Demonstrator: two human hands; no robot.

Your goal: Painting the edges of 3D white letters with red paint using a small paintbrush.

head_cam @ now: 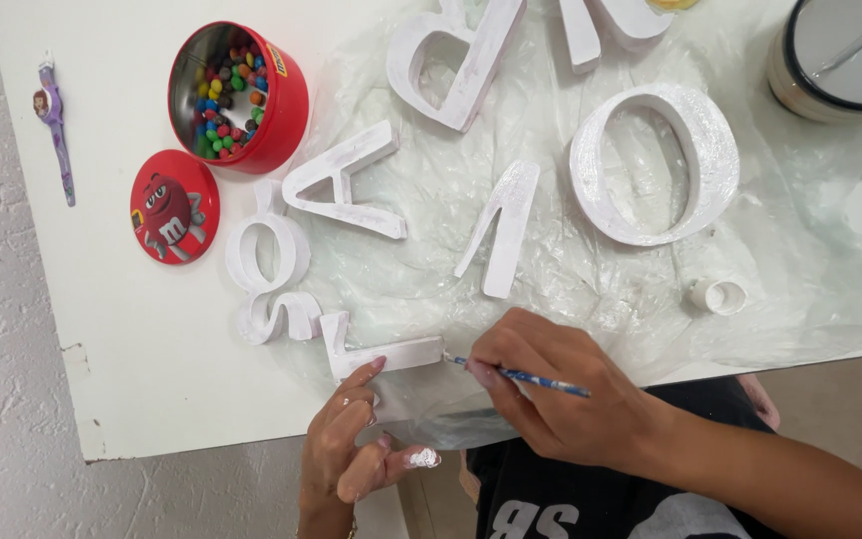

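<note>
Brush pinched in right hand, fingers closed round handle; tip touching right end of L-letter. Letter flat at table near edge, long axis left-right, directly left of brush tip. Left hand half open, holding nothing, index fingertip pressing letter's near side; paint on thumb. Nearer to letter: left hand. S-letter just left of L-letter; candy tin well beyond.
</note>
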